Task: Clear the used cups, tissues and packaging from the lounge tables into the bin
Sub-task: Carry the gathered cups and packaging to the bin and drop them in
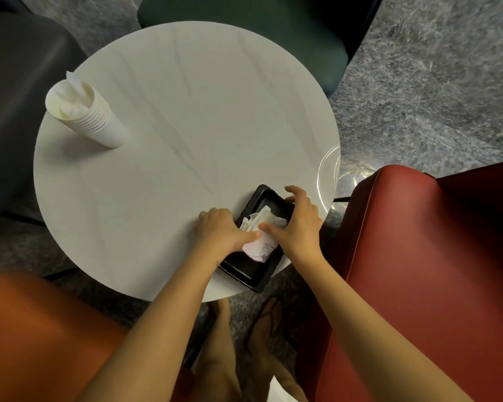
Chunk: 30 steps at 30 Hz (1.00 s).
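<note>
At the bottom of the view, two feet in sandals are seen on a grey mottled floor. They are flanked by an orange chair on the left and a red chair on the right. Two bare forearms are stretched forward from the lower edge to a round white bench.

A black tray is set at the near right edge of the bench, with one corner pushed slightly past the rim. Crumpled tissues and a printed receipt are held inside it.

The tray is gripped from both sides. The left hand is laid at the tray's left rim, its fingers curled down at that side and its thumb pressed onto the paper. The right hand is arched over the tray's right side. Its fingers are spread and hooked over the far rim, and its thumb is also pressed onto the paper. The two thumbs are brought almost tip to tip.

Further right, a clear plastic lid is seen at the bench's edge, partly overhanging it.

At the far left of the bench, well apart from the tray, a stack of paper cups is stood upright, and a white tissue is stuffed into the top cup.

Beyond the bench, a dark grey chair is placed on the left and a dark green chair at the far side.
</note>
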{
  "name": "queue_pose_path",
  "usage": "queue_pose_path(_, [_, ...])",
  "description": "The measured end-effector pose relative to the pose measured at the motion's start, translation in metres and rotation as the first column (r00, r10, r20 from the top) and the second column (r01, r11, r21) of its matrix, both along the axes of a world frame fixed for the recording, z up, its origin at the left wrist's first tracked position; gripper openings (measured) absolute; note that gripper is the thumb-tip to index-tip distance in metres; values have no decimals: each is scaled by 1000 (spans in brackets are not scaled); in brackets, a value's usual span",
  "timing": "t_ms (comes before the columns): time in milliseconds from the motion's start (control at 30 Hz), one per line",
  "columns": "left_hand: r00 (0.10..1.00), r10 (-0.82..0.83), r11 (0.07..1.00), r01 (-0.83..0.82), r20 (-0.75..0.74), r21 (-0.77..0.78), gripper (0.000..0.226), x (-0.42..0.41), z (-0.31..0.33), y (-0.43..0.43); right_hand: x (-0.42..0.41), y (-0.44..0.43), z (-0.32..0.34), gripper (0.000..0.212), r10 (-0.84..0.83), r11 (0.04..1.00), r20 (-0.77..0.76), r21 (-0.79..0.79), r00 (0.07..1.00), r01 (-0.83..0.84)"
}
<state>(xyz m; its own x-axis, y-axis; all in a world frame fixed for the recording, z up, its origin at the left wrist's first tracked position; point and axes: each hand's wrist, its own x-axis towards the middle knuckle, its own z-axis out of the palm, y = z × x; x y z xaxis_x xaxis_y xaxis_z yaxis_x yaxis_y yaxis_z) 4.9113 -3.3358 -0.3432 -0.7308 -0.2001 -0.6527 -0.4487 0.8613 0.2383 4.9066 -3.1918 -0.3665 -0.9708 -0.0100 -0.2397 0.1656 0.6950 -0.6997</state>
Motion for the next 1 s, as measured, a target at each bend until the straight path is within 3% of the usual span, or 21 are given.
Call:
queue_pose_path(100, [987, 162, 975, -158, -18, 159, 59, 8, 3, -3, -1, -1, 5, 76, 23, 998, -14, -61, 1000, -24])
queue_pose_path(200, [931, 364, 879, -331, -36, 342, 51, 13, 11, -6, -3, -3, 16, 75, 35, 990, -34, -134, 999, -39])
queue_pose_path(300, [898, 437, 821, -374, -55, 432, 49, 14, 22, -10, -6, -9, 30, 72, 71, 983, -67, -163, 995, -81])
queue_pose_path(433, [883, 451, 810, -341, -134, 477, 26, 13, 45, -22, -14, -26, 53, 70, 125, 968, -115, -203, 986, -146])
queue_pose_path(800, [696, 612, 788, -495, -375, 366, 31, 35, 158, -147, -42, -140, 155, 62, 391, 855, -300, -233, 870, -464])
queue_pose_path(1000, [605, 604, 780, -583, -519, 228, 31, 33, 216, -238, -68, -223, 203, 56, 445, 814, -364, -217, 819, -539])
